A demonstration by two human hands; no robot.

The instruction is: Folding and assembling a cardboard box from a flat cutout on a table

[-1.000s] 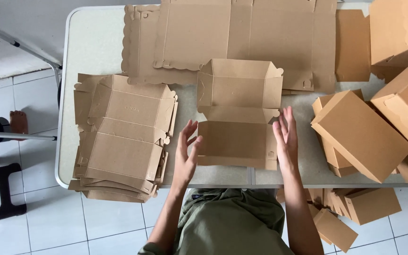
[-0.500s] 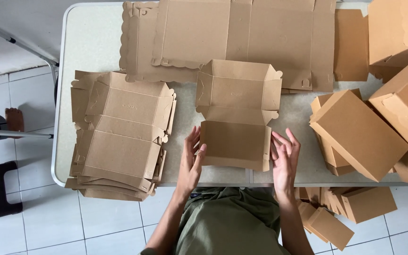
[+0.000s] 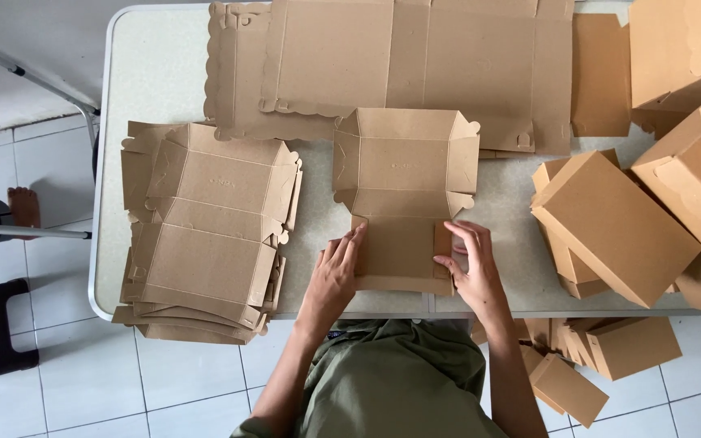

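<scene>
Box blank, near flaps behind fingers

Finished boxes, top right: cut off by the upper and right edges. Large flat sheets: top edge out of frame. Stack of flat blanks: lower sheets hidden, count unknowable. Foot at left: person cut off. Embossed marks on blanks: too small to tell.

My left hand lies flat, fingers together and pointing up and away from me. My right hand is open, fingers slightly curled and spread. Both bare forearms slope inward toward my torso.
</scene>
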